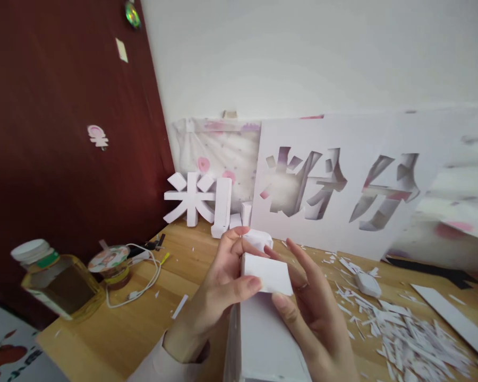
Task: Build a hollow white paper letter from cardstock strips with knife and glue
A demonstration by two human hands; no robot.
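A long white box-like piece (pixel 269 334) reaches from the bottom edge up to the middle of the view. On its far end lies a small white rectangular piece (pixel 267 270). My left hand (pixel 227 286) grips that end from the left, thumb pressed on the small piece. From the right my right hand (pixel 313 313) touches the same end, its thumb at the small piece's near edge and its other fingers raised and spread. Just beyond the fingers is a rounded white object (pixel 258 240).
White three-dimensional character shapes (pixel 191 199) stand behind. A white board (pixel 354 212) with cut-out characters leans on the wall. White scraps (pixel 418 339) and a white strip (pixel 456 321) lie right. Left are a bottle (pixel 59 281), a lidded cup (pixel 111 265) and a white cable (pixel 153 284).
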